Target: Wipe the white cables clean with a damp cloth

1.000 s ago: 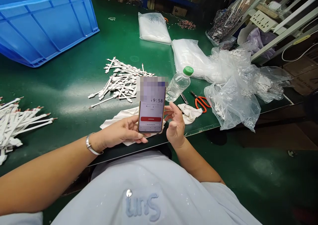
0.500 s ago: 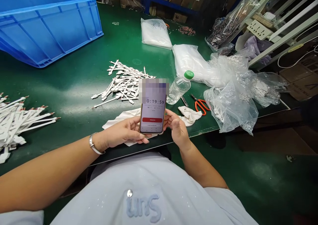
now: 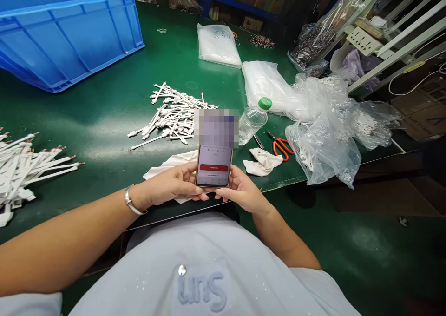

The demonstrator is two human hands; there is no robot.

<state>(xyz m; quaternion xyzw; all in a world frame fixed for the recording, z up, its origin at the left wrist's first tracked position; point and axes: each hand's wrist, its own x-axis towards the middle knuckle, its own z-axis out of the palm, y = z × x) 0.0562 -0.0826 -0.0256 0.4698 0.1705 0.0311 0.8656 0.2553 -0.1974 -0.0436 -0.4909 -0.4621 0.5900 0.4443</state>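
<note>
A smartphone (image 3: pixel 214 167) is held upright over the near edge of the green table, its screen toward me with a red bar low on it; the upper part is pixelated. My left hand (image 3: pixel 177 182) grips its left side and lower corner. At the lower right, my right hand (image 3: pixel 244 188) is closed on the phone too, its thumb lying near the bottom edge. Under and behind the left hand lies a white cloth (image 3: pixel 170 165). Another crumpled cloth (image 3: pixel 264 161) rests right of the phone, next to orange-handled scissors (image 3: pixel 281 147).
A clear bottle with a green cap (image 3: pixel 253 121) stands behind the phone. White cable pieces lie in a middle pile (image 3: pixel 174 116) and a left pile (image 3: pixel 26 172). A blue crate (image 3: pixel 76 42) is at back left. Plastic bags (image 3: pixel 324 144) cover the right side.
My right thumb has come down from pointing up to lie by the phone's lower edge, and the right hand has closed in on the phone. The pixelated patch now covers the timer digits.
</note>
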